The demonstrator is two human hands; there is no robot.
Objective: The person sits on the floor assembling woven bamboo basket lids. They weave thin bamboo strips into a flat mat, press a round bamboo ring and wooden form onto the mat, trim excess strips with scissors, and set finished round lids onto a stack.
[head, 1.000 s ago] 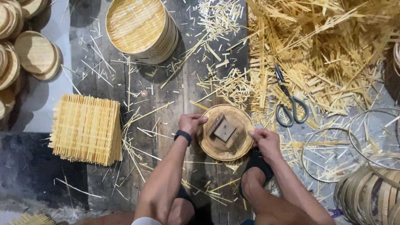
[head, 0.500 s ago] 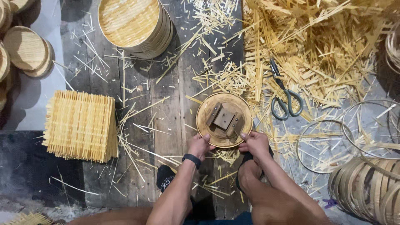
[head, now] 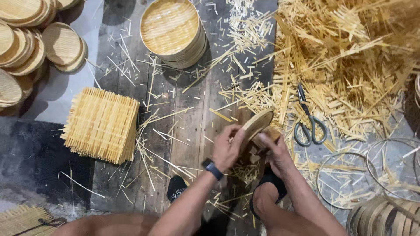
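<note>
Nearest, the person's bare knees and a black sandal (head: 177, 192) show at the bottom edge, resting on the dark plank floor (head: 183, 131). Just above them, the left hand (head: 226, 147), with a dark watch at the wrist, and the right hand (head: 273, 150) hold a round woven bamboo disc (head: 257, 123) between them. The disc is tilted up on edge, lifted off the floor, at the centre of the view. Left fingers (head: 234, 133) are curled together around its near rim; right fingers are closed on its lower side, partly hidden behind the disc. Loose bamboo offcuts lie under both hands.

To the right, just beside the disc, lie scissors (head: 309, 126) with grey handles, blades pointing away. Thin wire hoops (head: 350, 179) rest on the floor further right, and a stack of bamboo rings (head: 385, 218) sits at the lower right corner.

To the left, well apart from the hands, lies a square stack of woven bamboo mats (head: 103, 124). Farther off, a round bamboo steamer basket (head: 173, 32) stands upright at top centre. Round woven lids (head: 30, 48) are piled at the top left. A large heap of bamboo strips (head: 345, 57) fills the top right.
</note>
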